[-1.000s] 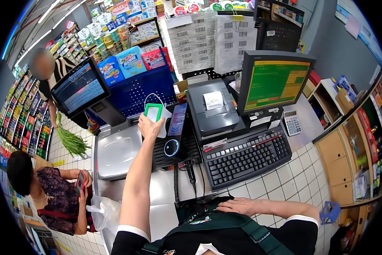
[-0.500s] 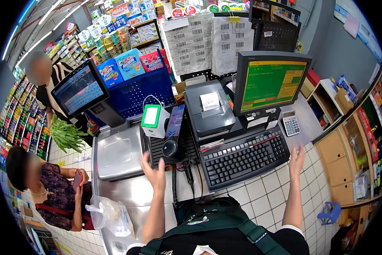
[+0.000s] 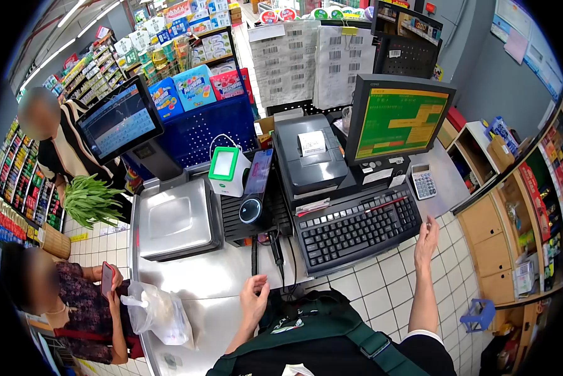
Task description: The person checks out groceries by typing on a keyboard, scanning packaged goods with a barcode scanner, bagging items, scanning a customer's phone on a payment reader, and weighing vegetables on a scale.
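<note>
My left hand (image 3: 254, 297) is held over the counter's front edge, close to my body, fingers loosely curved and nothing in it. Just beyond it are a black barcode scanner (image 3: 252, 213) and its cables. To the right of the keyboard (image 3: 360, 233), my right hand (image 3: 426, 241) hangs in the air, empty, fingers stretched out. The calculator (image 3: 423, 182) lies a little past that hand. A printer (image 3: 310, 160) with a paper slip (image 3: 311, 143) sticking out stands behind the keyboard, beside a monitor (image 3: 402, 122) with a green and yellow screen.
On the left of the counter are a metal scale (image 3: 175, 216), a tied plastic bag (image 3: 159, 316) and a white-green payment box (image 3: 227, 169). One person across the counter holds a phone (image 3: 108, 279); another holds leafy greens (image 3: 92, 200). A blue stool (image 3: 478, 315) stands at right.
My left hand has drawn back from near the scanner toward my body, its fingers less spread. My right hand is slightly lower, its fingers closer together. The paper slip looks shorter.
</note>
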Demonstrator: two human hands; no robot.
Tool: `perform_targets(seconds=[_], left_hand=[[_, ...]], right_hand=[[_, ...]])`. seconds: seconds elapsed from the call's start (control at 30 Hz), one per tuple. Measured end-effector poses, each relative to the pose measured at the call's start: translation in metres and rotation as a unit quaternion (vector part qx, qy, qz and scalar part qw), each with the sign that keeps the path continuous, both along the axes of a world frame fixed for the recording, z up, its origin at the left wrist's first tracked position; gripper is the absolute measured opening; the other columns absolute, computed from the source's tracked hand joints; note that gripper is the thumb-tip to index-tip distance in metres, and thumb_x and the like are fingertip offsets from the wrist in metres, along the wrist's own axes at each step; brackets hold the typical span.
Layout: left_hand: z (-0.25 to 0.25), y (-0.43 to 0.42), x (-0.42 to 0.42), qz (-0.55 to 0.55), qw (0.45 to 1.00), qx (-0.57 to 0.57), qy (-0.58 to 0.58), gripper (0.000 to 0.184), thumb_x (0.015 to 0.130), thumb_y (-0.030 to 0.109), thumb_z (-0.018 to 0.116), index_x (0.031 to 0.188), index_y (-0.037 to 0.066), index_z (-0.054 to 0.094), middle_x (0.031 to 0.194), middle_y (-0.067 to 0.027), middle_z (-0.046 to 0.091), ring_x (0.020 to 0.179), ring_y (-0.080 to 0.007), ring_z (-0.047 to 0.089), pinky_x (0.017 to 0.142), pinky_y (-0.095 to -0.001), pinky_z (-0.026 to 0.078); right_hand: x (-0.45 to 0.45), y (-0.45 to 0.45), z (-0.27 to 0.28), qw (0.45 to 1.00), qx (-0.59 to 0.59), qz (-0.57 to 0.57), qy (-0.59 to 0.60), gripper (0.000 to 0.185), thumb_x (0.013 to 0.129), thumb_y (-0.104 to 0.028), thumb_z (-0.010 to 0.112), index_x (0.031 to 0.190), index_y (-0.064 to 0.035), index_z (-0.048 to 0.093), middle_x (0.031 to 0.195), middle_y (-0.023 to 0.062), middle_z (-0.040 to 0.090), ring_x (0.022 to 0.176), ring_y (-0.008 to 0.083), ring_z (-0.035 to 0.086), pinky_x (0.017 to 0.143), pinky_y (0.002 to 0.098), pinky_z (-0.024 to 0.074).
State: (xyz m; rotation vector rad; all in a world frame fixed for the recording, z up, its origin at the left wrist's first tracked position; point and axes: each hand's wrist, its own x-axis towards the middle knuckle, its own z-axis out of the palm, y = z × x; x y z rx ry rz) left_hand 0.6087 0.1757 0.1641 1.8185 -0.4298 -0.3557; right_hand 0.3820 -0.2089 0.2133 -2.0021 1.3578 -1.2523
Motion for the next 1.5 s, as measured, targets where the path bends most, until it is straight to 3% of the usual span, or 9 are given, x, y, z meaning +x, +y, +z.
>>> perform_targets(seconds=[0.23, 0.3, 0.4, 0.57, 0.77, 0.9, 1.17, 1.33, 1.5], left_hand=[[0.004, -0.008, 0.013, -0.056, 0.997, 0.026, -0.041, 0.015, 0.081, 0.004, 0.063, 0.096, 0.000, 0.063, 0.087, -0.0107, 0.066, 0.076, -0.0179, 0.064, 0.070, -0.0281, 0.051], [-0.004, -0.005, 0.012, -0.075, 0.995, 0.043, -0.047, 0.015, 0.081, 0.004, 0.064, 0.096, 0.000, 0.063, 0.086, -0.0110, 0.066, 0.076, -0.0187, 0.065, 0.070, -0.0284, 0.052], [-0.006, -0.006, 0.004, -0.145, 0.987, 0.041, -0.057, 0.017, 0.082, 0.007, 0.063, 0.097, 0.001, 0.063, 0.088, -0.0137, 0.066, 0.078, -0.0241, 0.067, 0.069, -0.0319, 0.053], [0.011, -0.029, 0.010, -0.229, 0.965, 0.055, -0.117, 0.018, 0.081, 0.006, 0.063, 0.098, 0.000, 0.062, 0.085, -0.0155, 0.063, 0.079, -0.0305, 0.064, 0.070, -0.0358, 0.052], [0.034, -0.076, 0.026, -0.258, 0.951, 0.026, -0.169, 0.036, 0.080, 0.006, 0.065, 0.114, 0.002, 0.055, 0.092, -0.0133, 0.060, 0.082, -0.0247, 0.061, 0.074, -0.0357, 0.049], [0.039, -0.096, 0.033, -0.230, 0.952, 0.040, -0.196, 0.051, 0.078, 0.005, 0.065, 0.126, 0.006, 0.046, 0.095, -0.0121, 0.057, 0.080, -0.0251, 0.058, 0.073, -0.0360, 0.049], [0.053, -0.114, 0.043, -0.243, 0.897, 0.213, -0.301, 0.069, 0.079, 0.006, 0.056, 0.142, 0.015, 0.030, 0.096, -0.0156, 0.059, 0.081, -0.0324, 0.061, 0.069, -0.0412, 0.049], [0.066, -0.112, 0.040, -0.198, 0.942, 0.107, -0.248, 0.029, 0.080, 0.005, 0.054, 0.109, 0.005, 0.062, 0.086, -0.0142, 0.062, 0.076, -0.0295, 0.063, 0.068, -0.0410, 0.050], [0.044, -0.062, 0.021, -0.176, 0.972, 0.048, -0.149, 0.023, 0.082, 0.011, 0.059, 0.104, 0.005, 0.065, 0.074, -0.0133, 0.063, 0.059, -0.0256, 0.060, 0.057, -0.0358, 0.048]], right_hand=[[0.007, 0.085, -0.037, 0.819, 0.304, 0.412, 0.260, 0.046, 0.087, -0.042, 0.057, 0.075, 0.0023, 0.062, 0.067, 0.0124, 0.061, 0.066, 0.0225, 0.059, 0.065, 0.0354, 0.0454], [0.016, 0.124, -0.039, 0.829, 0.275, 0.455, 0.173, 0.051, 0.086, -0.046, 0.056, 0.076, 0.0029, 0.063, 0.065, 0.0159, 0.060, 0.063, 0.0248, 0.059, 0.064, 0.0366, 0.0453], [0.019, 0.138, -0.009, 0.722, 0.370, 0.463, 0.357, 0.053, 0.087, -0.045, 0.057, 0.067, 0.0040, 0.056, 0.055, 0.0119, 0.046, 0.054, 0.0201, 0.045, 0.055, 0.0384, 0.0380], [0.000, 0.138, -0.012, 0.653, 0.397, 0.505, 0.401, 0.057, 0.089, -0.052, 0.053, 0.082, 0.0032, 0.064, 0.067, 0.0169, 0.061, 0.064, 0.0250, 0.057, 0.065, 0.0370, 0.0459], [0.038, 0.117, -0.004, 0.630, 0.391, 0.495, 0.452, 0.063, 0.087, -0.058, 0.050, 0.091, 0.0031, 0.066, 0.080, 0.0219, 0.065, 0.080, 0.0346, 0.063, 0.074, 0.0419, 0.0469], [0.050, 0.118, -0.025, 0.761, 0.302, 0.478, 0.319, 0.051, 0.090, -0.044, 0.052, 0.104, 0.0040, 0.062, 0.094, 0.0219, 0.065, 0.089, 0.0327, 0.063, 0.078, 0.0380, 0.0483], [0.059, 0.132, -0.037, 0.776, 0.248, 0.495, 0.302, 0.041, 0.086, -0.027, 0.060, 0.109, 0.0057, 0.058, 0.111, 0.0262, 0.059, 0.103, 0.0404, 0.057, 0.089, 0.0436, 0.0452], [0.075, 0.152, -0.018, 0.735, 0.243, 0.558, 0.299, 0.045, 0.088, -0.032, 0.059, 0.115, 0.0037, 0.056, 0.109, 0.0224, 0.062, 0.100, 0.0342, 0.061, 0.088, 0.0406, 0.0470], [0.091, 0.172, 0.002, 0.688, 0.232, 0.613, 0.312, 0.040, 0.087, -0.028, 0.060, 0.113, 0.0034, 0.058, 0.108, 0.0246, 0.061, 0.102, 0.0378, 0.058, 0.090, 0.0414, 0.0453]])
